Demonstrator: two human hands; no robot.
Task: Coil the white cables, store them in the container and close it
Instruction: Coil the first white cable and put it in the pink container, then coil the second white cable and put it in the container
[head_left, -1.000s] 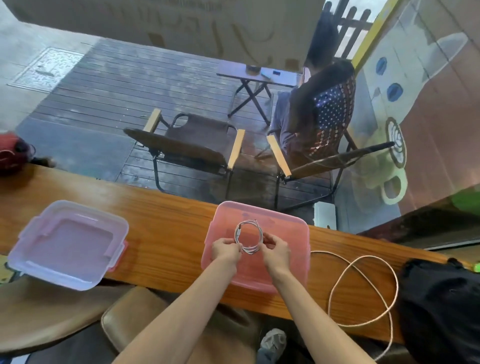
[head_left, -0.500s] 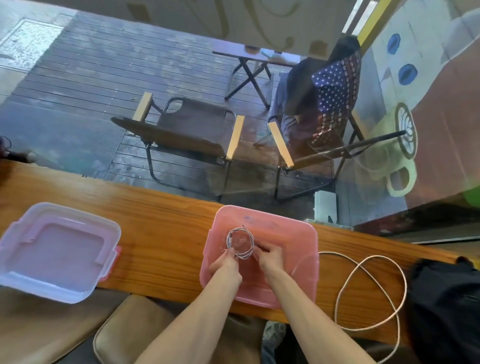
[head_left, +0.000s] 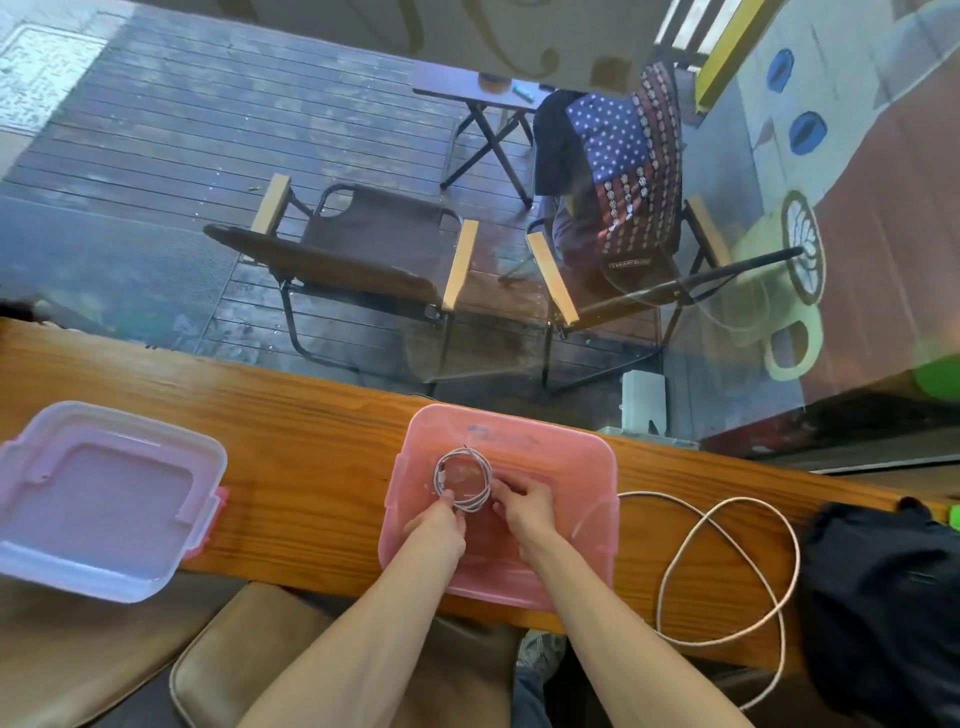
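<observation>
A pink see-through container (head_left: 582, 457) stands open on the wooden counter. Inside it a small coiled white cable (head_left: 462, 479) is held at its near edge by both hands. My left hand (head_left: 440, 525) pinches the coil's lower left part. My right hand (head_left: 522, 506) pinches its lower right part. A second, longer white cable (head_left: 727, 566) lies in loose loops on the counter to the right of the container, one end hanging over the near edge. The container's lid (head_left: 98, 499), pale lilac with pink clips, lies upside up at the far left.
A black bag (head_left: 883, 597) sits on the counter at the far right, touching the loose cable's loops. A glass pane rises behind the counter (head_left: 311, 431); beyond it are folding chairs and a seated person. A tan stool (head_left: 234, 670) is below the counter.
The view has tilted down and nearer. Both hands have lowered the coiled cable into the pink container; the coil now lies flatter near its bottom.
</observation>
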